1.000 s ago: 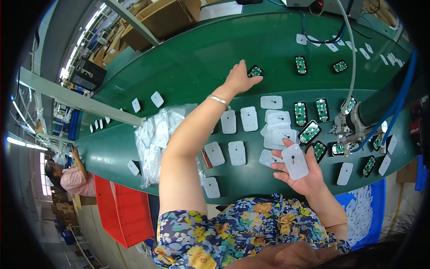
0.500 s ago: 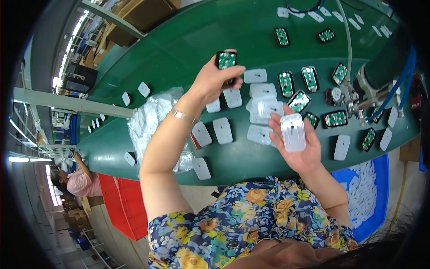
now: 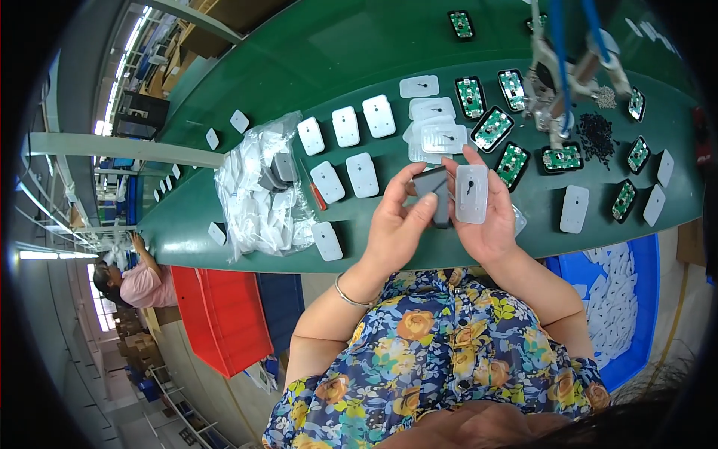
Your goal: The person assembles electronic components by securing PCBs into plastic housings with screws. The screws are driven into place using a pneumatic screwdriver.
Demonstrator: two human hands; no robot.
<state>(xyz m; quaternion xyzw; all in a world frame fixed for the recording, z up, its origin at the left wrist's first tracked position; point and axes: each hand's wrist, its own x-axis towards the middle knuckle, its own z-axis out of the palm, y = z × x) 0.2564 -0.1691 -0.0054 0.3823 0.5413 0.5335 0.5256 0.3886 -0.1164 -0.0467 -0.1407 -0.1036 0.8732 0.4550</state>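
Observation:
My left hand (image 3: 398,224) grips a dark grey plastic casing (image 3: 431,183), thumb across its face and fingers behind. Beside it, my right hand (image 3: 490,228) holds a translucent white plastic tray (image 3: 471,203) with a small black part in it. Casing and tray are side by side, almost touching, over the table's near edge. Just beyond my hands lies a loose stack of similar clear trays (image 3: 441,140). Black-rimmed casings with green circuit boards (image 3: 493,129) lie to their right. Several white covers (image 3: 362,174) lie in rows to the left.
A plastic bag of white pieces (image 3: 258,217) lies left, with a red-handled screwdriver (image 3: 319,197) beside it. A metal fixture with blue hoses (image 3: 553,112) stands right, near small black parts (image 3: 596,137). Red bin (image 3: 217,314) and blue bin (image 3: 639,322) flank me. Another person (image 3: 142,284) sits far left.
My left hand has come back from the far side to beside my right hand. The casing's circuit-board side no longer shows. My view has shifted, uncovering the bag and the left-hand covers.

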